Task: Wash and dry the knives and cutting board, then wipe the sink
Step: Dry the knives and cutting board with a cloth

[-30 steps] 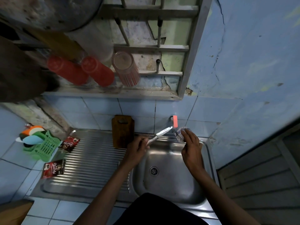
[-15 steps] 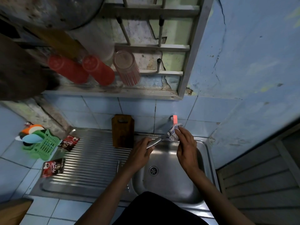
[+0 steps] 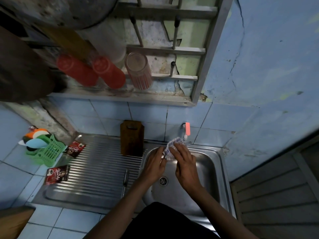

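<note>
So I'm on drying: my right hand (image 3: 185,165) wraps the checked blue-and-white cloth (image 3: 170,149) round the steel knife, hidden inside, my left hand (image 3: 154,165) gripping its handle. Brown wooden cutting board (image 3: 132,138) leans beyond my left; steel sink (image 3: 222,171) wipe's probably still left.

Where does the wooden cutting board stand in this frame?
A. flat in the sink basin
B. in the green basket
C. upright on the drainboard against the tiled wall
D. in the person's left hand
C: the cutting board stands upright at the back of the drainboard, leaning on the tiles, left of the basin.
</note>
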